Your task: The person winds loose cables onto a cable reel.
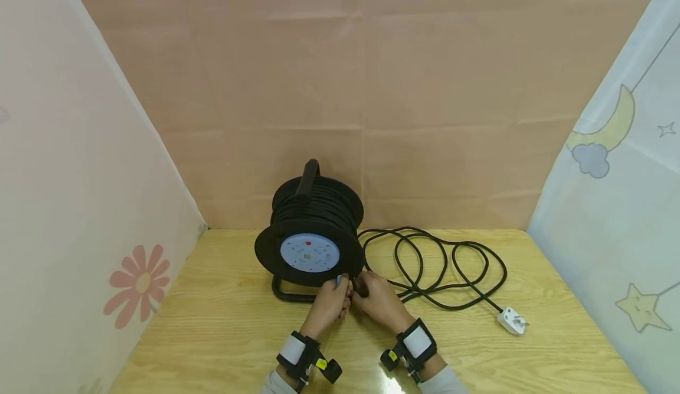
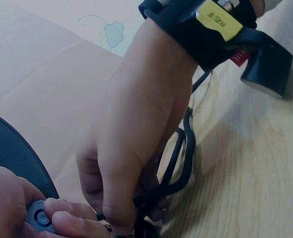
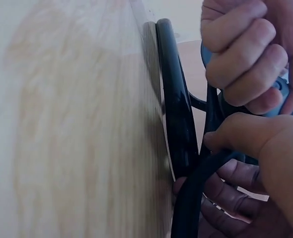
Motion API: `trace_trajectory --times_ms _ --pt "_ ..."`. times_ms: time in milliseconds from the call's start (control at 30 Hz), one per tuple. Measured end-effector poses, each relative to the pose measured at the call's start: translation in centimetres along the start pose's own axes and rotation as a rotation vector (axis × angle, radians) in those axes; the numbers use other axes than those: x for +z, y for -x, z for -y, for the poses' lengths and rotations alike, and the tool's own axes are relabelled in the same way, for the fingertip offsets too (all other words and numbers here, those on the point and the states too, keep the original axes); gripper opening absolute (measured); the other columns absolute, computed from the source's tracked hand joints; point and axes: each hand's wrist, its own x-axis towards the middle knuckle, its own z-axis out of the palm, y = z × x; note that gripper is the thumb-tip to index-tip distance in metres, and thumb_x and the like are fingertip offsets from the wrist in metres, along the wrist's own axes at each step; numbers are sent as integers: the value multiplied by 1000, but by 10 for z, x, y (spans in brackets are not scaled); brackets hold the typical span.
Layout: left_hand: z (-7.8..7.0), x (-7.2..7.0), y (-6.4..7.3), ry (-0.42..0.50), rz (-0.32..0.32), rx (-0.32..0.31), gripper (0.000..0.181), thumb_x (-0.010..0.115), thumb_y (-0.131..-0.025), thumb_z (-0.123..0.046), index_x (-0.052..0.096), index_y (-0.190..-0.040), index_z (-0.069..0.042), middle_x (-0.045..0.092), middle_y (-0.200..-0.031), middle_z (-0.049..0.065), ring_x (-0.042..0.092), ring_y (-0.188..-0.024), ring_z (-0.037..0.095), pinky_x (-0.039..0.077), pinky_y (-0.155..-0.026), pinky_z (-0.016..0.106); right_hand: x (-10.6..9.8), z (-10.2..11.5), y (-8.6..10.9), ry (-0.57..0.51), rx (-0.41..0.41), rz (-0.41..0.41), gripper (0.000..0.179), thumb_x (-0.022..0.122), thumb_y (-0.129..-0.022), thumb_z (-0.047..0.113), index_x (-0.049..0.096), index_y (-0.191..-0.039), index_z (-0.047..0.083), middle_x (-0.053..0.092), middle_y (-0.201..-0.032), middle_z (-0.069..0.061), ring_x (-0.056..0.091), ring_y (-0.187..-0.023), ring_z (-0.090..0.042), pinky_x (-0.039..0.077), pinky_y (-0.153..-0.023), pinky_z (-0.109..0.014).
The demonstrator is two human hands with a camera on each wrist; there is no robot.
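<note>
Grasping a grey round-ended piece (image 2: pixel 37 216), too obscured to name, in the curled fingers of the left hand (image 1: pixel 328 304). Pinching black cable (image 3: pixel 189 198) between thumb and fingers of the right hand (image 1: pixel 379 301). Working at the lower edge of the cable reel (image 1: pixel 310 227), upright on the wooden table (image 1: pixel 212 323), left of loose loops (image 1: pixel 452 309) and a white plug (image 1: pixel 512 321).

Wood-grain tbl (image 1: pixel 212 323) w/ blk cable reel (image 1: pixel 310 228); blk cord (image 1: pixel 450 308) in loops R of reel, wht plug (image 1: pixel 512 321) farther R.
</note>
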Motion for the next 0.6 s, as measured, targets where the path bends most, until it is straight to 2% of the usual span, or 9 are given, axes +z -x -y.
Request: trace_trajectory --times_ms 133,233,267,333,400,467,500,600 --pt "4 -2 0 8 -12 -1 57 34 -106 -40 55 -83 8 39 -51 -5 38 -40 9 29 -36 20 -2 3 -1 6 -23 -21 14 71 -81 16 57 -82 18 50 -77 7 48 -68 -10 43 -57 -25" --pt "7 -5 0 15 -22 -10 58 34 -105 -40 57 -86 10 39 -52 -4 38 -41 9 30 -37 21 -5 5 -1 -15 -8 -26 13 70 -82 15 57 -86 17 52 -78 7 49 -68 -10 44 -57 -26" --pt "8 -6 0 18 -23 -15 59 34 -105 -40 57 -88 11 39 -52 -4 37 -41 9 30 -37 21 -5 6 -1 -27 4 -27 14 69 -83 15 56 -89 16 52 -79 6 50 -68 -10 44 -57 -26" --pt "10 -8 0 21 -25 -24 61 34 -105 -40 57 -91 14 39 -53 -4 37 -42 9 31 -38 21 -7 7 -2 -71 36 -23 23 67 -85 14 55 -105 11 55 -83 4 52 -70 -11 46 -59 -28" --pt "12 -9 -1 18 -26 -27 61 34 -106 -40 58 -92 14 40 -54 -4 37 -42 9 32 -39 21 -8 9 -2 -120 62 -24 41 64 -87 11 47 -125 7 57 -93 0 54 -74 -12 48 -62 -29" --pt "14 -10 -1 12 -31 -36 60 34 -106 -41 57 -91 13 39 -53 -4 37 -42 9 32 -39 21 -9 11 -2 -167 71 -20 62 61 -89 6 31 -143 6 57 -112 -5 55 -81 -13 49 -66 -31" --pt "14 -11 -1 6 -36 -33 60 33 -106 -40 57 -90 12 40 -53 -4 37 -42 8 33 -39 21 -9 12 -3 -188 69 -17 70 59 -89 3 23 -149 7 54 -122 -8 55 -87 -14 49 -70 -32" --pt "16 -11 -1 0 -51 -33 58 35 -105 -39 57 -89 11 41 -52 -4 38 -41 8 32 -38 21 -10 15 -3 -269 33 -9 78 50 -90 -8 11 -154 12 43 -137 -12 56 -87 -19 50 -70 -35"
